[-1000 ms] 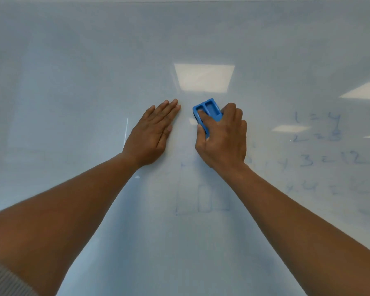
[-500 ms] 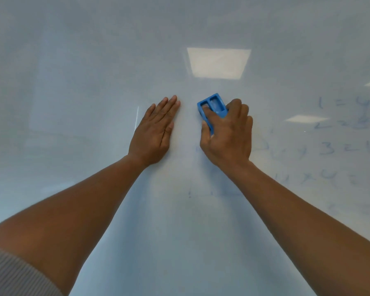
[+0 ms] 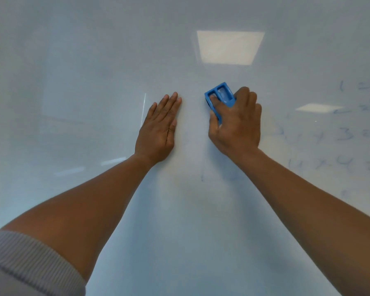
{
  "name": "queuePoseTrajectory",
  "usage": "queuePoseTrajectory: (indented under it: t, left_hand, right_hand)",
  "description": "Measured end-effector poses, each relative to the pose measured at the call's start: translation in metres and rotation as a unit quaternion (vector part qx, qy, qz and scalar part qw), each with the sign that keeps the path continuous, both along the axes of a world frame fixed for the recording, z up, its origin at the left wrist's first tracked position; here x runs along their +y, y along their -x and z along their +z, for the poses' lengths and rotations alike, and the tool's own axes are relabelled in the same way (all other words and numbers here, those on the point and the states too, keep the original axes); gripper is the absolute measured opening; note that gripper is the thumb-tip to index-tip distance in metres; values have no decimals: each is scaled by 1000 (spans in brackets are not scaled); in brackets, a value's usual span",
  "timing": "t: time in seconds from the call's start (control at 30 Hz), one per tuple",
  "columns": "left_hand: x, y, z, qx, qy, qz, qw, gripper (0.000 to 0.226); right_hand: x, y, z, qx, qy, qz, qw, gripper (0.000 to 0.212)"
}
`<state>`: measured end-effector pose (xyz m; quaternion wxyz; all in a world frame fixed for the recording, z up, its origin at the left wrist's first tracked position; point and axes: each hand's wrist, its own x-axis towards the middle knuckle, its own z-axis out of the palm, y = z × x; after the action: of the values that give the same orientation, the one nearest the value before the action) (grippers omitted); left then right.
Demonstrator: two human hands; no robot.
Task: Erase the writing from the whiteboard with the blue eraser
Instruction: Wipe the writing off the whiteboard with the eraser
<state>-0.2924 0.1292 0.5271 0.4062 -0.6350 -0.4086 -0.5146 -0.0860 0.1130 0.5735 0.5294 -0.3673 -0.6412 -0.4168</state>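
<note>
head view: right hand [image 3: 236, 124] clamped round the blue eraser [image 3: 220, 98], fingers curled over its top, thumb along its left side, eraser pressed to the whiteboard [image 3: 94, 71]. only the eraser's upper end with two recessed slots pokes out above the knuckles, tilted up-left. left hand [image 3: 158, 128] flat on the board, fingers straight and together, gripping nothing, just left of the right hand with a narrow strip of bare board between them. faint blue writing [image 3: 346, 135] sits right of the right hand, smudgy number rows running off the right frame edge; digits mostly unreadable. small faint marks [image 3: 202, 178] below the right hand, between the two forearms. board wide open left of and above the left hand, also above the eraser up to a bright ceiling light reflection [image 3: 230, 48]. no board edge visible on any side. grey ribbed sleeve [image 3: 24, 265] at bottom left corner on the left arm.
</note>
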Motion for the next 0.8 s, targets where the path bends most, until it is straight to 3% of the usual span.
queuePoseTrajectory:
  t: [0.3,0.37,0.5,0.57,0.73,0.8]
  left_hand:
    - [-1,-4,-8,-26,8,-10,1000,51]
    - [0,-7,-12,-34,5,-6,999,51]
    - [2,-11,-15,-51,-1,-6,999,51]
    - [2,-11,-15,-54,-3,-7,999,51]
    - [2,-6,-15,-45,-1,-17,999,51]
    - [2,-7,-15,-43,-1,-13,999,51]
  right_hand:
    - [-4,12,-72,-173,3,32,984,41]
    - [-2,0,-66,-152,-2,26,988,41]
    - [-1,-10,-32,-5,10,5,1000,40]
    - [-2,1,-24,21,15,0,1000,40]
    - [-5,31,-68,-133,5,38,990,42]
    - [-5,25,-87,-146,20,42,988,43]
